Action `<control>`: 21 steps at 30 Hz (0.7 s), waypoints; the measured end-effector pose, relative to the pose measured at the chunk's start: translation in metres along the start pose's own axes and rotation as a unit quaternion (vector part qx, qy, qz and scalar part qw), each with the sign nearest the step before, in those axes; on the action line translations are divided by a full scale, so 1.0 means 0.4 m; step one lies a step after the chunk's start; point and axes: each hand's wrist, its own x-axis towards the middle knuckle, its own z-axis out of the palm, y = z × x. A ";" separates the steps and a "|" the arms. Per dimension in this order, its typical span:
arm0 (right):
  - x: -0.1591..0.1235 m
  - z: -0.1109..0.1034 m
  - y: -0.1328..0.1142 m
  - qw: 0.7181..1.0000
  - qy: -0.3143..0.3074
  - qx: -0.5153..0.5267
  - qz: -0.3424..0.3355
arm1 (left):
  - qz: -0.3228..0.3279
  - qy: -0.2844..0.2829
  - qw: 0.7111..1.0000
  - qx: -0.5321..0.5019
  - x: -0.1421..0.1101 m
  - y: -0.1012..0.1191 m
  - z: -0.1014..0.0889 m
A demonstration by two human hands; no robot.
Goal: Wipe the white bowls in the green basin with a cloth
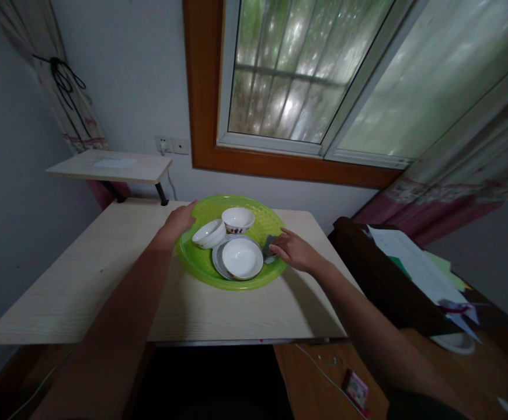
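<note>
The tray [263, 217] on the table [210, 315] gathers the bowls [242, 258], the left hand [181, 221] apparently pinching its left rim to steady it, the right hand [298, 251] spread at the cloth [269, 248] inside its right rim.

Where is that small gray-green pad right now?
In the head view, the gray-green pad is at the right side of the green tray, just right of the front white bowl, by the right hand.

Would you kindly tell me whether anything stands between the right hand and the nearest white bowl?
Yes: a dark grey-green pad, possibly a scouring pad, lies on the round green tray, between the right hand and the nearest white bowl.
</note>
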 end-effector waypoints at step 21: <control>-0.014 0.070 -0.029 0.970 0.178 0.135 0.098 | 0.008 0.010 0.999 0.044 0.008 -0.009 0.010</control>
